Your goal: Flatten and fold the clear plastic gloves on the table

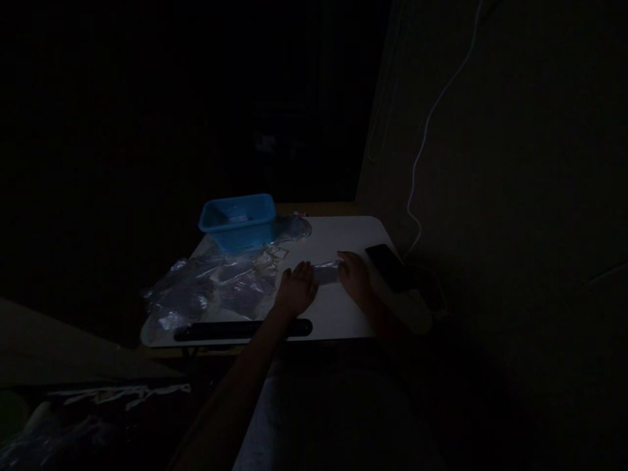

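A small clear plastic packet (326, 273) lies flat on the white table (343, 230), between my two hands. My left hand (297, 289) rests on its left end with the fingers stretched out. At its right end is my right hand (354, 276), fingers pressed together at the packet's edge. Crumpled clear plastic bags (235, 288) spread over the left half of the table. Behind them stands a blue basket (240, 226) with something pale inside, too dark to make out.
A dark phone (387, 265) lies near the table's right edge. Along the front edge runs a black strip (220, 331). A white cable (426, 131) hangs down the wall at the right. The room is very dark.
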Demonstrator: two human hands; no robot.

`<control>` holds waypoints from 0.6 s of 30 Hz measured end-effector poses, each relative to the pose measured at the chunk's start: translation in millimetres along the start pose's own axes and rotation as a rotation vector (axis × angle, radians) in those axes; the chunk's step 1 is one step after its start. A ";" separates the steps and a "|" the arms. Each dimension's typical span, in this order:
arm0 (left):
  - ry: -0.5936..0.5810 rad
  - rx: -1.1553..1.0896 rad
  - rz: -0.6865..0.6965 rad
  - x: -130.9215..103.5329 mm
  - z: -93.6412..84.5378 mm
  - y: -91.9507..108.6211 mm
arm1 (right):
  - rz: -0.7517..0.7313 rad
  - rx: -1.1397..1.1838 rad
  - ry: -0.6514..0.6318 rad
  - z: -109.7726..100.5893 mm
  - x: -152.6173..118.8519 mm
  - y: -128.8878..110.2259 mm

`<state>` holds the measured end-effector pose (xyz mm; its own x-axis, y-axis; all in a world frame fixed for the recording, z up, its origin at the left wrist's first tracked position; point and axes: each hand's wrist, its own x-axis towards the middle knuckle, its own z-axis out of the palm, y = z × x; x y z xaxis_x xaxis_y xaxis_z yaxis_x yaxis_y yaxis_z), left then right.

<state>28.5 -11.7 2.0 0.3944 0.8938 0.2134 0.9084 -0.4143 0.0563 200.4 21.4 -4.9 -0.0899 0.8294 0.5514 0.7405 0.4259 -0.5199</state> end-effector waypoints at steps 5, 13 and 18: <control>-0.002 0.017 0.000 1.2 2.2 0.0 | -0.354 -0.272 -0.269 1.5 -17.9 -30.3; -0.027 0.005 -0.002 2.8 6.5 -3.2 | -0.365 -0.401 -0.361 12.4 -22.4 -26.6; -0.033 -0.008 -0.005 1.6 4.2 -2.3 | -0.360 -0.405 -0.376 13.8 -23.0 -24.8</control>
<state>27.6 -8.7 -1.8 0.3944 0.9010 0.1810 0.9092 -0.4111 0.0655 174.9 -3.3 -13.6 -0.5514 0.7613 0.3410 0.8058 0.5920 -0.0187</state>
